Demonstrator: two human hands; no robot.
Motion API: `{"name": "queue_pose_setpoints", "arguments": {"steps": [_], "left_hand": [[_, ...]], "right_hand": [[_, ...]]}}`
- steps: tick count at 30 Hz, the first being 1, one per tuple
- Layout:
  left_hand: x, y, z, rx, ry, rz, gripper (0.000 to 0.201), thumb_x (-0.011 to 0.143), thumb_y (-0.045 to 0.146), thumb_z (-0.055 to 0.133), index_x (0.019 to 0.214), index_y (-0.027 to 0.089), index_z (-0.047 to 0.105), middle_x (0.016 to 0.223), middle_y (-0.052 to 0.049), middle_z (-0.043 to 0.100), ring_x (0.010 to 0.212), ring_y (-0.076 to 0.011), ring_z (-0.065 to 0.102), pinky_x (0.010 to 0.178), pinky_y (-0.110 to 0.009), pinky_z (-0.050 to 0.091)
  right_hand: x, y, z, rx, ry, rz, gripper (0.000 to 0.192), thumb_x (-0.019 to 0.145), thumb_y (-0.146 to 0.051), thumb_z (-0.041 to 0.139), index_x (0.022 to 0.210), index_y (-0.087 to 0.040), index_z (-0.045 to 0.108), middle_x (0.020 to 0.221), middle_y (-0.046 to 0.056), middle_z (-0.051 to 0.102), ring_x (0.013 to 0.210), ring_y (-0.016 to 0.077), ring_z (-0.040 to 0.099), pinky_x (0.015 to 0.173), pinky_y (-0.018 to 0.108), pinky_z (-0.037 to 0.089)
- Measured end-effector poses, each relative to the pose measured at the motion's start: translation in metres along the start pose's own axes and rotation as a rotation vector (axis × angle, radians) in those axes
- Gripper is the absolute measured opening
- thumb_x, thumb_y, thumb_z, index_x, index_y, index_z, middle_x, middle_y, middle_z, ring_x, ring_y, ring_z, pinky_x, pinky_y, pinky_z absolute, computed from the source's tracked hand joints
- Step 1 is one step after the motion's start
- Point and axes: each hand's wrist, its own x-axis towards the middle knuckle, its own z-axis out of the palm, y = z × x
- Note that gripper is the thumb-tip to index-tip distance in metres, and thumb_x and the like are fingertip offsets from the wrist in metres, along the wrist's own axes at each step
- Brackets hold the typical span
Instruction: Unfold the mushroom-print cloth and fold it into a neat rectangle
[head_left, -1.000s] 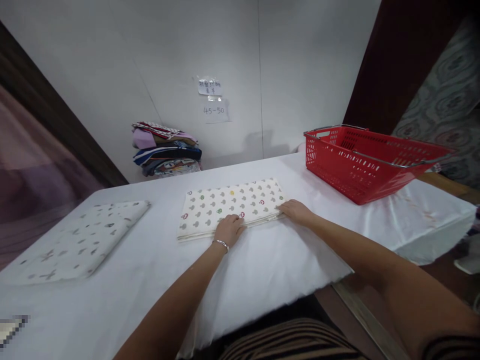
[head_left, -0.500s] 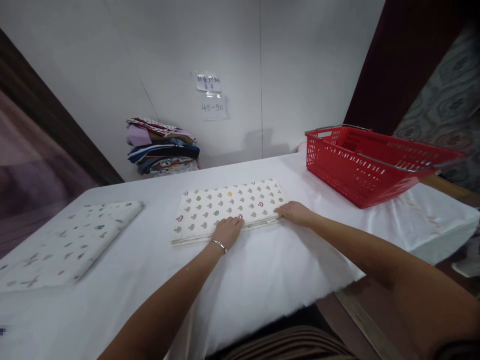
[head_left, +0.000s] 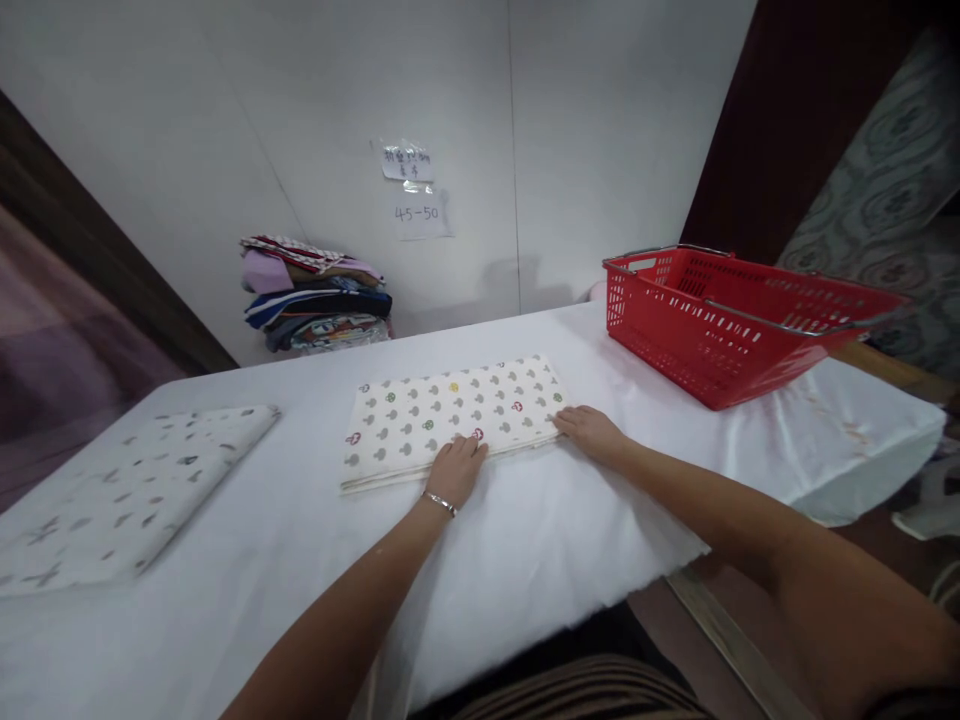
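Observation:
A folded white cloth (head_left: pixel 442 400) printed with grey mushrooms and a few coloured ones lies on the white-covered table. My left hand (head_left: pixel 457 468) rests on its near edge, close to the middle, fingers stretched over the top; a silver bracelet circles that wrist. At the near right corner, my right hand (head_left: pixel 589 430) lies with its fingertips on the cloth. Both hands look flat rather than closed, though their thumbs are mostly hidden. A second folded white cloth (head_left: pixel 150 490) with grey, leaf-like prints sits to the left, apart from my hands.
A red plastic basket (head_left: pixel 675 325) with metal handles stands at the right on the table (head_left: pixel 315 560). At the back left, a stack of folded fabrics (head_left: pixel 319 295) rises against the wall. Paper signs (head_left: pixel 420 214), one reading 45-50, hang on it.
The view has shifted slightly. Both hands stay on the mushroom-print cloth in nearly the same places, and the cloth looks unchanged.

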Motion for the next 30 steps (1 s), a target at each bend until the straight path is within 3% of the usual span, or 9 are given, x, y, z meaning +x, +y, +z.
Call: {"name": "queue_pose_setpoints", "arguments": {"steps": [7, 11, 17, 21, 25, 30], "left_hand": [[-0.012, -0.009, -0.006, -0.097, 0.013, 0.032, 0.031, 0.085, 0.017, 0.042, 0.115, 0.02, 0.052, 0.106, -0.008, 0.057, 0.1, -0.0219, 0.048, 0.083, -0.037, 0.041], [-0.018, -0.011, -0.006, -0.08, 0.013, -0.032, 0.04, 0.081, 0.005, 0.038, 0.114, 0.021, 0.052, 0.11, -0.008, 0.056, 0.102, -0.0216, 0.048, 0.084, -0.038, 0.04], [-0.007, -0.006, -0.009, -0.047, -0.077, -0.146, 0.04, 0.076, -0.001, 0.036, 0.106, 0.018, 0.054, 0.106, -0.01, 0.055, 0.098, -0.0229, 0.049, 0.078, -0.037, 0.041], [-0.004, -0.008, -0.015, -0.033, -0.08, -0.14, 0.038, 0.077, 0.0, 0.035, 0.103, 0.018, 0.055, 0.104, -0.009, 0.056, 0.096, -0.023, 0.05, 0.079, -0.037, 0.04], [-0.021, -0.005, -0.023, -0.035, -0.038, -0.082, 0.036, 0.078, 0.001, 0.036, 0.104, 0.018, 0.055, 0.102, -0.008, 0.057, 0.094, -0.022, 0.049, 0.077, -0.035, 0.041], [-0.055, 0.008, -0.022, -0.068, -0.024, 0.029, 0.042, 0.078, 0.001, 0.036, 0.11, 0.021, 0.053, 0.104, -0.006, 0.057, 0.094, -0.0208, 0.049, 0.079, -0.036, 0.041]], "right_hand": [[-0.004, 0.0, 0.003, 0.072, 0.047, -0.036, 0.038, 0.087, -0.015, 0.038, 0.122, -0.012, 0.052, 0.121, 0.017, 0.056, 0.113, 0.0247, 0.051, 0.093, 0.043, 0.039], [-0.007, 0.001, -0.003, 0.103, 0.008, -0.06, 0.043, 0.086, -0.014, 0.036, 0.127, -0.013, 0.048, 0.128, 0.016, 0.051, 0.119, 0.0242, 0.046, 0.097, 0.046, 0.036], [-0.001, 0.011, -0.008, 0.141, -0.099, -0.066, 0.046, 0.082, -0.011, 0.038, 0.127, -0.017, 0.048, 0.128, 0.015, 0.051, 0.119, 0.0223, 0.046, 0.099, 0.046, 0.033], [0.003, 0.013, -0.007, 0.159, -0.045, -0.041, 0.042, 0.084, -0.011, 0.038, 0.122, -0.017, 0.053, 0.12, 0.012, 0.059, 0.109, 0.0216, 0.054, 0.094, 0.041, 0.039], [-0.007, 0.002, -0.013, 0.162, 0.026, -0.029, 0.034, 0.089, -0.016, 0.036, 0.114, -0.016, 0.059, 0.102, 0.01, 0.066, 0.093, 0.0221, 0.06, 0.086, 0.038, 0.044], [-0.04, -0.018, -0.022, 0.226, 0.051, -0.084, 0.038, 0.089, -0.018, 0.034, 0.122, -0.021, 0.053, 0.113, 0.009, 0.062, 0.099, 0.0224, 0.057, 0.09, 0.041, 0.041]]}}
